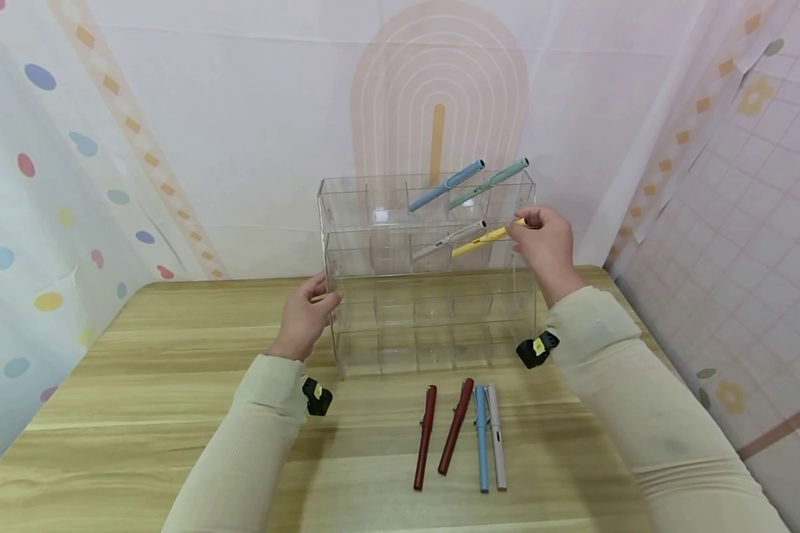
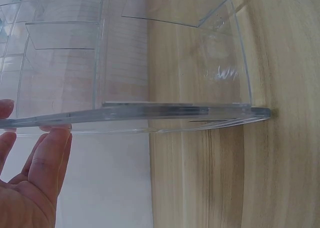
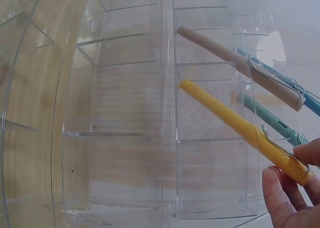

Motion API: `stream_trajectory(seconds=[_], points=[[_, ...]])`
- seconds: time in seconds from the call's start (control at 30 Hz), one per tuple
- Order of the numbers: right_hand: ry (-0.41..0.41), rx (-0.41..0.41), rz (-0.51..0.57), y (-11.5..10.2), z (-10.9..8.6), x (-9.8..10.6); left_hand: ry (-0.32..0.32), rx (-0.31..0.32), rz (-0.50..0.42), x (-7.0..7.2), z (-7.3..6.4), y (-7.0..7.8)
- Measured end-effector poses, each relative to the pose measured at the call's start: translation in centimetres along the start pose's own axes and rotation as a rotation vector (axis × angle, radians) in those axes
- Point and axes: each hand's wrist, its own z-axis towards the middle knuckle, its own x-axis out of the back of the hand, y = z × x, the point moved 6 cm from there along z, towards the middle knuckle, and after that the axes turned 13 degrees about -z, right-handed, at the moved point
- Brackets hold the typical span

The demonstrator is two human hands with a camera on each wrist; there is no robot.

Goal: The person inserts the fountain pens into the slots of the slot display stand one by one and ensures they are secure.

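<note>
Clear rack (image 1: 400, 275): we see it standing upright on the worktop (image 1: 140, 414) at mid-frame, with four tiers split into small compartments.
Left hand (image 1: 303, 318): it holds the rack's left side between thumb and fingers, which we take as steadying.
Right hand (image 1: 545, 240): it pinches the yellow pen (image 1: 488, 238) near its upper end, right of mid-frame.
Yellow pen: it leans with its lower end in the second tier from the top; we count it as nearly placed, not yet let go.
Pens already in: we find the upper blue pen (image 1: 447, 185) and the green pen (image 1: 489, 183) tilted in the top tier, and the upper grey pen (image 1: 449, 240) just left of the yellow one.
Pens left over: at the lower middle of the frame lie the left red pen (image 1: 425, 437), the right red pen (image 1: 456, 427), the lower blue pen (image 1: 482, 438) and the lower grey pen (image 1: 497, 437).
Progress: we judge it about half done, three in, one in hand, four remaining.
</note>
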Motion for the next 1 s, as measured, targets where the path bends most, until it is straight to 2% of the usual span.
stream_trajectory(seconds=[0.77, 1.0], points=[[-0.017, 0.034, -0.007, 0.26, 0.01, -0.38, 0.005, -0.003, 0.016, -0.02, -0.12, 0.06], [-0.04, 0.046, 0.004, 0.5, -0.56, 0.11, -0.001, -0.003, 0.001, -0.14, -0.24, 0.16]])
